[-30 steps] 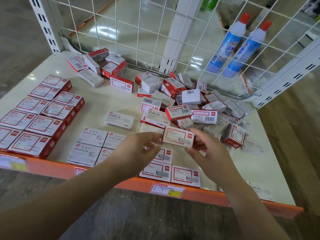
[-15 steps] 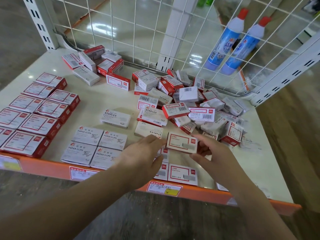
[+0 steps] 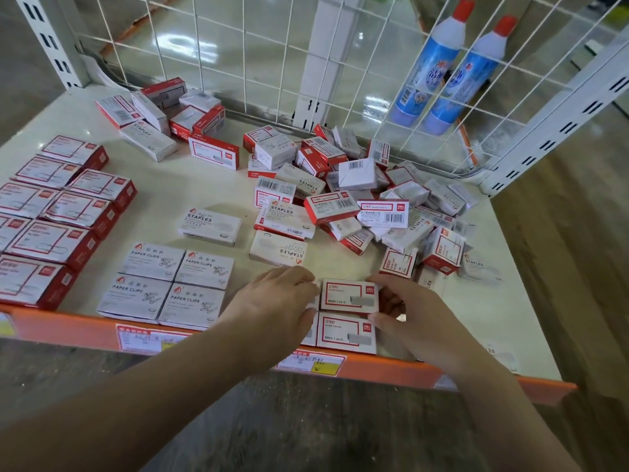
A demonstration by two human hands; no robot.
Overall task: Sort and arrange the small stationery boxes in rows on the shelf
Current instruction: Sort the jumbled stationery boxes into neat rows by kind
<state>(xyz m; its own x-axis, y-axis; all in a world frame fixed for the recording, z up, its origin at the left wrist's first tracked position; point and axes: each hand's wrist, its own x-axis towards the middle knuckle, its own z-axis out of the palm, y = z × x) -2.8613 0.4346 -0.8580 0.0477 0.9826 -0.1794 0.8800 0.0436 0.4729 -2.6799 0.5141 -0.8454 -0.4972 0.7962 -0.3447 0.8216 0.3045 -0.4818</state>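
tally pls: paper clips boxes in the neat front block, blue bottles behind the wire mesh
paper clips boxes: 4
blue bottles: 2
total: 6

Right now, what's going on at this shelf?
A person is sorting small stationery boxes. Both hands, left hand and right hand, are setting a red-framed staple box down behind a matching box by the shelf's orange edge. Paper clip boxes and red boxes sit in rows to the left; a jumbled pile waits behind.
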